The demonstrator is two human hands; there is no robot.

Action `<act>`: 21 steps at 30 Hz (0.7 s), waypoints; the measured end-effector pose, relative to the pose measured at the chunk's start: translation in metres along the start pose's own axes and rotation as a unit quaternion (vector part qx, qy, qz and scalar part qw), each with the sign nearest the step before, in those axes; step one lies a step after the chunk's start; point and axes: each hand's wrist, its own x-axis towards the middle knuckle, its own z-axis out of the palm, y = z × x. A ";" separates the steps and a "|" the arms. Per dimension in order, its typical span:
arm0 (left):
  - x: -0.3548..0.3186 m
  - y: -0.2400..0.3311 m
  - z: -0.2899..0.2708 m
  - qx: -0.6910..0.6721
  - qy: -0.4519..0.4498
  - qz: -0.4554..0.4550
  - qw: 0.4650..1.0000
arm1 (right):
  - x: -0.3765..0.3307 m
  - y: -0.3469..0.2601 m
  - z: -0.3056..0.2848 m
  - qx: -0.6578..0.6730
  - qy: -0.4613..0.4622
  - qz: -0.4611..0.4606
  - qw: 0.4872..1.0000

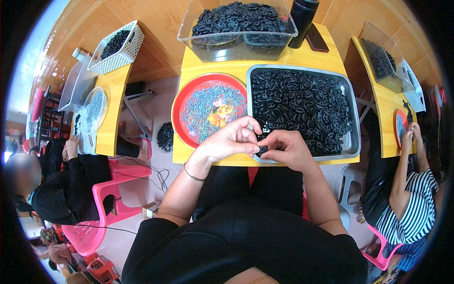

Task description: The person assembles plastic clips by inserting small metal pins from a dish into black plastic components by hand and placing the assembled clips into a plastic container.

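Both hands meet above the near edge of a yellow table (208, 59). My left hand (226, 142) is closed, with thumb and index finger pinching a small black plastic piece (262, 150). Against the same piece, from the other side, press the fingertips of my right hand (289, 148). Just beyond them lies a metal tray (354, 128) spread with many black oval pieces (302, 104) that have holes in them. Left of the tray sits a red round plate (177, 111) full of small thin silvery pieces (201, 104). Fingers hide part of the held piece.
A clear plastic box (227, 53) heaped with black pieces stands at the table's back, beside a dark cylinder (302, 21) and a phone (317, 39). A basket (165, 149) of black pieces is on the floor. People work at side tables; a pink chair (101, 208) stands left.
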 end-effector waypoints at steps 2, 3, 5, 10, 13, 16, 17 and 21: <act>0.000 0.001 0.001 0.006 0.009 -0.001 1.000 | 0.001 0.000 0.000 -0.007 0.007 -0.013 1.000; 0.000 0.002 0.002 0.011 0.019 -0.002 1.000 | 0.001 0.000 0.000 -0.007 0.008 -0.014 1.000; 0.002 0.005 0.003 0.043 0.030 0.006 0.999 | 0.000 0.000 0.000 0.039 0.029 0.031 0.998; -0.011 0.047 0.018 0.214 0.181 0.144 0.949 | 0.001 -0.001 0.001 0.019 0.050 0.007 0.999; -0.026 0.094 0.053 0.213 0.111 0.375 0.895 | 0.000 0.000 0.001 0.019 0.071 -0.010 0.997; -0.032 0.133 0.098 0.009 -0.169 0.459 0.872 | -0.004 0.006 -0.005 0.001 0.117 -0.012 0.993; -0.050 0.133 0.134 -0.145 -0.123 0.471 0.862 | 0.003 -0.003 0.004 0.005 0.114 -0.028 0.993; -0.061 0.146 0.132 -0.155 -0.193 0.450 0.858 | 0.003 -0.007 -0.002 -0.011 0.130 -0.037 0.991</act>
